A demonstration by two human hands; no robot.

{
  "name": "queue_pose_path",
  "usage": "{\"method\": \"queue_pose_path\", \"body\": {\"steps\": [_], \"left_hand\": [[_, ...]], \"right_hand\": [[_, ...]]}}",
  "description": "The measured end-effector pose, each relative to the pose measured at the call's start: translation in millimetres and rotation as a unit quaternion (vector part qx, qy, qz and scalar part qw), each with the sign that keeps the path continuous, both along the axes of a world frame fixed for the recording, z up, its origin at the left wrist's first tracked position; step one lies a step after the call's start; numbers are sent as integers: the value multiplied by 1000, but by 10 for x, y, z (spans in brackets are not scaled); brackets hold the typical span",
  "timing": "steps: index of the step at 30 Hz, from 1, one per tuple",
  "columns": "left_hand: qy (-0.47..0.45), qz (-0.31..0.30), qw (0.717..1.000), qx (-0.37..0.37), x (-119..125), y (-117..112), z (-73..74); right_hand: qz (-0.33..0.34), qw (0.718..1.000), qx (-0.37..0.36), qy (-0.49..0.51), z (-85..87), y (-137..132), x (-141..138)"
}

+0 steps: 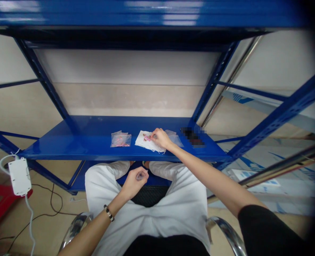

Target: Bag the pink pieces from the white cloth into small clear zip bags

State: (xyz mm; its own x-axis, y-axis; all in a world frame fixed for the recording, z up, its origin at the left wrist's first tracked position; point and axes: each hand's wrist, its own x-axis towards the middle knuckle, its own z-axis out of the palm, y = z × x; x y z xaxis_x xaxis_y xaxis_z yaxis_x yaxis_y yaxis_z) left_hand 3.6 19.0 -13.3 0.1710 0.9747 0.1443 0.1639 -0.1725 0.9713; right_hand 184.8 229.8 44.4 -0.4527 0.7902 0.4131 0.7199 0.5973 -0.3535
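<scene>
My right hand [161,138] is pinched on pink beads [147,137] on a white cloth [144,141], my left hand [133,183] closed around a clear plastic piece [141,175], and a filled bag [120,139] sits untouched on the blue steel shelf [66,149].

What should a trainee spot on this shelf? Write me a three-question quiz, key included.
1. Which hand wears the bracelet?
2. True or false: the right hand is over the white sheet on the shelf.
3. What shows inside the clear bag beside the sheet?

Key: 1. The left hand. 2. True. 3. Pink pieces.
</scene>
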Motion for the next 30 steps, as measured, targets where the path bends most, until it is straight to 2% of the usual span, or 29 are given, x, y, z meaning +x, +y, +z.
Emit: {"method": "queue_pose_path", "body": {"steps": [5, 10, 12, 15, 18, 21, 26, 30], "left_hand": [[-15, -6, 1000, 1, -4, 8, 27], [-13, -7, 1000, 0, -11, 2, 49], [-18, -4, 1000, 7, -23, 1, 46], [-20, -4, 1000, 7, -42, -1, 49], [-13, -5, 1000, 0, -52, -4, 58], [13, -2, 1000, 12, -44, -9, 42], [67, -14, 997, 31, 2, -30, -31], [94, -27, 995, 35, 25, -53, -53]], "right_hand": [[0, 996, -22, 83, 13, -57, 102], [-13, 980, -75, 186, -37, -245, 226], [-9, 951, -133, 278, -57, -353, 266], [-8, 880, -218, 422, -52, -541, 304], [-10, 851, -240, 467, -23, -812, 291], [-2, 851, -246, 464, -56, -1218, 200], [37, 858, -275, 432, -276, -1910, -2], [59, 901, -251, 348, -338, -2114, -70]]}}
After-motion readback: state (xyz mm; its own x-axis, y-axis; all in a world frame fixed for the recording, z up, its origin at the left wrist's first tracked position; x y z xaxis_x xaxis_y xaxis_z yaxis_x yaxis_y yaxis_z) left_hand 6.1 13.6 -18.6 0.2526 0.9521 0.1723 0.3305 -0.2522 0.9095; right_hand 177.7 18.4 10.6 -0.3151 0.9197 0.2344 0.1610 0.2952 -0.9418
